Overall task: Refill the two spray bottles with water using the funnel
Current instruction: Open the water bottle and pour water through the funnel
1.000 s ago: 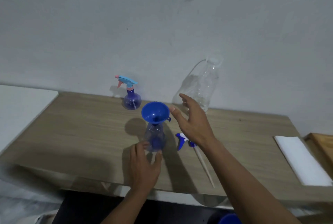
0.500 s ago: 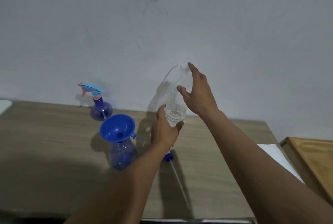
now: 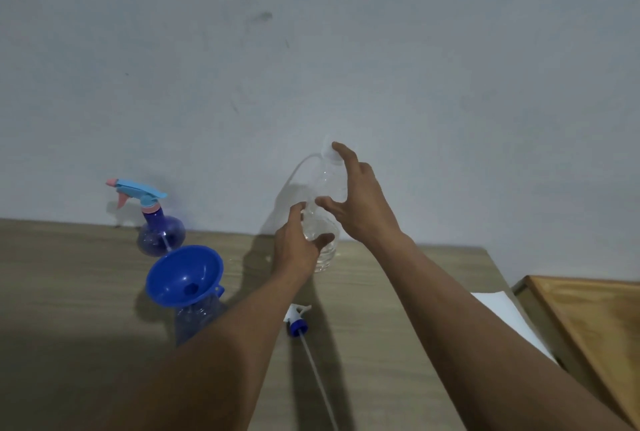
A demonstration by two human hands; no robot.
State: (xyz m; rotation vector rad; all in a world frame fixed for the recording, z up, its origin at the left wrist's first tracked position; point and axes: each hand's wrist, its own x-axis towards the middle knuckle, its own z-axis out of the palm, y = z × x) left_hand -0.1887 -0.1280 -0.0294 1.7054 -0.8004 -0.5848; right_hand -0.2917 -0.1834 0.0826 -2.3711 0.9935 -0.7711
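Counting two spray bottles, one wearing the one funnel, on the bench: left grip wraps the clear water bottle, right grip spread against it, its cap barely visible.

Left hand now grips water bottle (right hand touches its top)

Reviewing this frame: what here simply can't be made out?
All in the head view:
Cap of the clear bottle: on or off is unclear, because a fingertip of the right hand covers the mouth.
Its water level: the left hand wraps the lower body.
Base of the spray bottle under the funnel: hidden by the left arm.
Tube end of the loose sprayer head: cut off by the bottom edge.
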